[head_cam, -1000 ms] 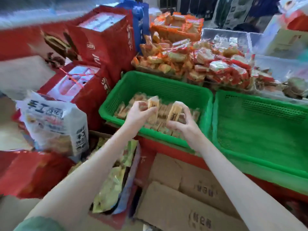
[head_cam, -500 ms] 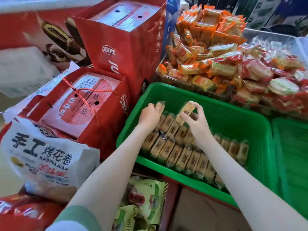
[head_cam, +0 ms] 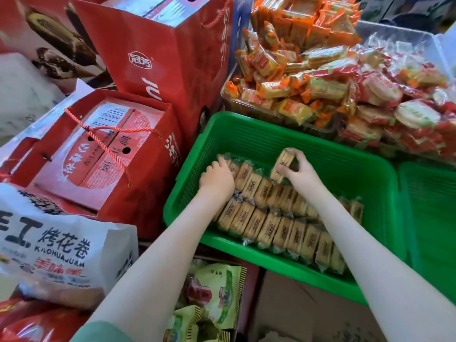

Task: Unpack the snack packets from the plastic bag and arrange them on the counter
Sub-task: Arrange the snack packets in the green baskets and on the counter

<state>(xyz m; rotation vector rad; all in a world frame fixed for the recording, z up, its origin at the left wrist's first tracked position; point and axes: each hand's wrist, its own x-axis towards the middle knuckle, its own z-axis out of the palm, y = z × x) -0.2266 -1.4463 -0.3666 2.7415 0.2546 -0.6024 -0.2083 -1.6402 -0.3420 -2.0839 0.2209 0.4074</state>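
snack packet (head_cam: 282,165) sits tilted just above the back row in the green basket (head_cam: 271,134), pinched between thumb and fingers of the right hand (head_cam: 299,169). i'd slot it upright, snug against its neighbours, label matching the rows of packets (head_cam: 271,225). left hand (head_cam: 217,178) rests on that row's left end, fingers curled out of sight; can't tell if it grips anything. it should steady the row.

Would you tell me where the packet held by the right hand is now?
In the head view, the packet is pinched by the right hand above the back row inside the green basket, centre-right.
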